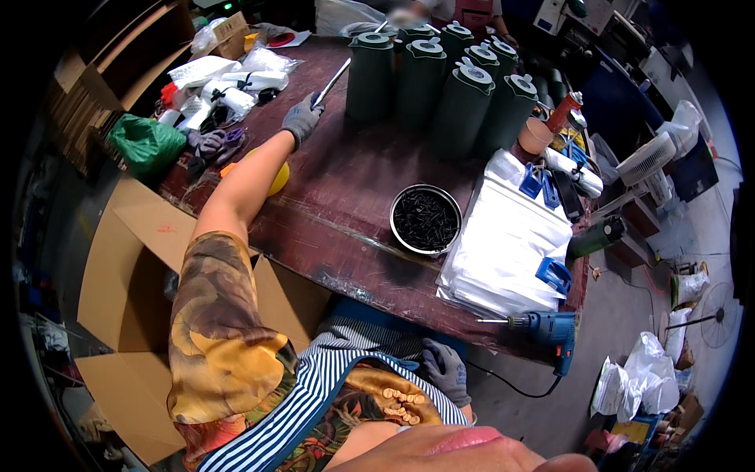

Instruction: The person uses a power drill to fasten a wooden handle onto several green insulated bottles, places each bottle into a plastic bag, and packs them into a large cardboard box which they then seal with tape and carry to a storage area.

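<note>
My left hand [303, 122], in a grey work glove, reaches out over the table and is closed around a slim silvery stick [333, 81]. The stick slants up and away beside the nearest-left dark green jug [370, 82]. Several such tall jugs with pale lids stand grouped at the far middle. My right hand [446, 370], gloved in grey too, rests low at my lap by the striped apron [311, 401]. Its fingers lie loosely bent with nothing visible in them. A round bowl of small black pieces [425, 219] sits near the table's front edge.
White plastic bags [503, 244] with blue clips lie right of the bowl. A blue power drill [543, 326] rests on the front right corner. Open cardboard boxes [118, 275] stand at left. A green bag [145, 145] and wrapped bundles crowd the left edge. Someone stands behind the jugs.
</note>
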`<state>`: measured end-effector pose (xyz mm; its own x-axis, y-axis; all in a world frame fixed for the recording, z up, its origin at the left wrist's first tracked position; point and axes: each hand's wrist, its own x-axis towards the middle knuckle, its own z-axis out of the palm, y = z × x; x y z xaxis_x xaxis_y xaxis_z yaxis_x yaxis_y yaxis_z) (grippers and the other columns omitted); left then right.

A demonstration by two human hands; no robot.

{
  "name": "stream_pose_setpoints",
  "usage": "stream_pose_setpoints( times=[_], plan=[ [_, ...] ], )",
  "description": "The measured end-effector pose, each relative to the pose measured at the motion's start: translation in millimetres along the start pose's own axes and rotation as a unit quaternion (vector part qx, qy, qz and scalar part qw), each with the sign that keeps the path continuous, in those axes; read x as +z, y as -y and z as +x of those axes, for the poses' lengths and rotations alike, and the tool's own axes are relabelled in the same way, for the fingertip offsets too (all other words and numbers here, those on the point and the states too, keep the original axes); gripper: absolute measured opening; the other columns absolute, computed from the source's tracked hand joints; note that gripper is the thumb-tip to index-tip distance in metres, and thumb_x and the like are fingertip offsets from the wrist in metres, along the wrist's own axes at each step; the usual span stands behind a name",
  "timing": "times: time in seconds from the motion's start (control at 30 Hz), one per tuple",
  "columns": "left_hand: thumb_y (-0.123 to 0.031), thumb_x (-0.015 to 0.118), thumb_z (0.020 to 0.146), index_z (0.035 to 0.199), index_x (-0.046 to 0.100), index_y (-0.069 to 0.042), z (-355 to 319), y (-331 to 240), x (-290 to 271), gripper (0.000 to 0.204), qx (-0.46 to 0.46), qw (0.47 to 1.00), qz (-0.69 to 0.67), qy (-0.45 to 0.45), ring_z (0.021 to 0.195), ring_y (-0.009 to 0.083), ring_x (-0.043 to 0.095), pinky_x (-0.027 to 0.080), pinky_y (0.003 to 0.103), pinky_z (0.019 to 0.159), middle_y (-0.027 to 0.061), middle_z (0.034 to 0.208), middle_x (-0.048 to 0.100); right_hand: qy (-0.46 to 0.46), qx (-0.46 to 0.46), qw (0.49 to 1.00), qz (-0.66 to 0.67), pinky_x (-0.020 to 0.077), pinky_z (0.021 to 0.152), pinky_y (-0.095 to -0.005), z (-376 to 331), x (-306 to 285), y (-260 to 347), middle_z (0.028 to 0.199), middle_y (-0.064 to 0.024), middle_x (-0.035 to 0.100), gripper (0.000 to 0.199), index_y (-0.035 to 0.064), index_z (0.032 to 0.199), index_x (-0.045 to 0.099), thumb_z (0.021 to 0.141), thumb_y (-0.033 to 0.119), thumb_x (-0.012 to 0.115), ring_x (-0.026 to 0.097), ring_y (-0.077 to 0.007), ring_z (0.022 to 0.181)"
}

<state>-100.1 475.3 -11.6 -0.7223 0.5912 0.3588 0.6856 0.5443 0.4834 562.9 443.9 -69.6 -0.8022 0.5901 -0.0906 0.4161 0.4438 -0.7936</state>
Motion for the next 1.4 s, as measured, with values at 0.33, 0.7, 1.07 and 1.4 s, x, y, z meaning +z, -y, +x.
stream_pose_setpoints(
  times=[0.33,0.7,1.07,1.4],
  plan=[
    [-0.029,0.061,0.095,0.135,0.057,-0.023,22,33,2,0.040,-0.112,0.916,-0.280,0.265,0.052,0.0065,0.043,0.033,0.024,0.044,-0.0046,0.071,0.052,0.019,0.055,0.998,0.006,0.0473,0.095,-0.0413,1,2,1,0.118,-0.0144,0.067,0.040,0.0104,0.124,0.064,0.087,0.025,0.068,0.062,-0.0341,0.109],
    [-0.018,0.062,0.097,0.141,0.053,-0.018,-53,54,-59,0.045,-0.055,0.915,-0.280,0.284,0.062,0.0043,0.043,0.038,0.019,0.056,-0.0087,0.082,0.054,0.013,0.015,1.000,0.004,0.0475,0.095,-0.0417,1,-1,13,0.119,-0.0147,0.067,0.037,0.0078,0.121,0.065,0.088,0.025,0.066,0.062,-0.0340,0.109],
    [-0.022,0.061,0.098,0.143,0.050,-0.011,-194,45,-137,0.048,-0.025,0.940,-0.248,0.232,0.084,0.0060,0.052,0.044,0.021,0.075,-0.0025,0.101,0.060,-0.014,-0.095,0.995,-0.009,0.0492,0.092,-0.0376,-2,-17,17,0.119,-0.0114,0.066,0.035,0.0088,0.121,0.064,0.089,0.022,0.066,0.063,-0.0306,0.106],
    [-0.024,0.058,0.098,0.150,0.039,-0.013,-375,-89,-175,0.056,-0.183,0.946,-0.193,0.183,0.064,0.0073,0.049,0.045,0.024,0.056,-0.0022,0.083,0.055,0.058,-0.135,0.989,-0.003,0.0465,0.097,-0.0418,-13,4,7,0.122,-0.0154,0.064,0.044,0.0070,0.125,0.061,0.084,0.021,0.068,0.060,-0.0345,0.111]
  ],
)
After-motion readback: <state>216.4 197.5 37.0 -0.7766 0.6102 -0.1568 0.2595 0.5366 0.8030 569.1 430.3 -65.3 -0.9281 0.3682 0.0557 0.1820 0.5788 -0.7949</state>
